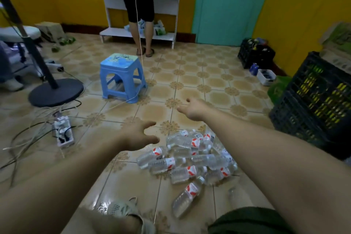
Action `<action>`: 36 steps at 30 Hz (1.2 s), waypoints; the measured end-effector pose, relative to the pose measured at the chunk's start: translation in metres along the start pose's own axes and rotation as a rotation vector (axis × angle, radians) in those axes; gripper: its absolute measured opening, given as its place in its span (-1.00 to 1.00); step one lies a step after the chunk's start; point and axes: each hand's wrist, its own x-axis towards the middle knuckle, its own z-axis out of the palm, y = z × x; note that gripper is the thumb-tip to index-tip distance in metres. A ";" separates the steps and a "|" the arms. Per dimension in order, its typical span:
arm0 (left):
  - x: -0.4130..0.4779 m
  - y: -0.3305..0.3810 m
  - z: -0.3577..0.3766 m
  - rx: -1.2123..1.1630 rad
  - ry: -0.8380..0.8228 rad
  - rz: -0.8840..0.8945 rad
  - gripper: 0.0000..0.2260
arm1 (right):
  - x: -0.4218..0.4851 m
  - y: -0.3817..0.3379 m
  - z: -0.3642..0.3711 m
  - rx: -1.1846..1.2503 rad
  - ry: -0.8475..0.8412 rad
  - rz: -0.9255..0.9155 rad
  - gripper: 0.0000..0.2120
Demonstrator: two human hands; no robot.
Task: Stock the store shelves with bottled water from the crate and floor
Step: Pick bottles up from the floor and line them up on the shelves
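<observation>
A blue stool (121,74) is standing ahead to the left, and another person (140,5) is standing against the white shelf (136,34). A black crate (313,104) is crowding the right side. Both arms are reaching forward, left hand (137,135) and right hand (193,109) spread and holding nothing, over the water bottles (190,156) heaped on the tiled floor (190,81), which is lying bare beyond the fingertips.

Open floor (190,81) fills the frame's centre. A blue stool (122,70) stands centre-left, black crates (313,104) line the right edge, cables (24,138) sprawl lower left, a person (139,4) stands before the shelves (114,33).
</observation>
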 end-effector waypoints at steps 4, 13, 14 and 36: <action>0.040 -0.046 0.015 -0.053 -0.079 -0.066 -0.36 | 0.042 0.007 0.046 0.062 -0.100 0.044 -0.28; 0.179 -0.142 0.082 0.037 -0.264 -0.275 -0.33 | 0.175 0.074 0.166 0.237 -0.336 0.273 -0.36; 0.197 -0.152 0.094 0.031 -0.287 -0.287 -0.32 | 0.191 0.081 0.182 0.261 -0.354 0.295 -0.39; 0.361 -0.238 0.237 -0.278 -0.237 -0.408 -0.45 | 0.317 0.137 0.343 0.776 -0.274 0.653 -0.23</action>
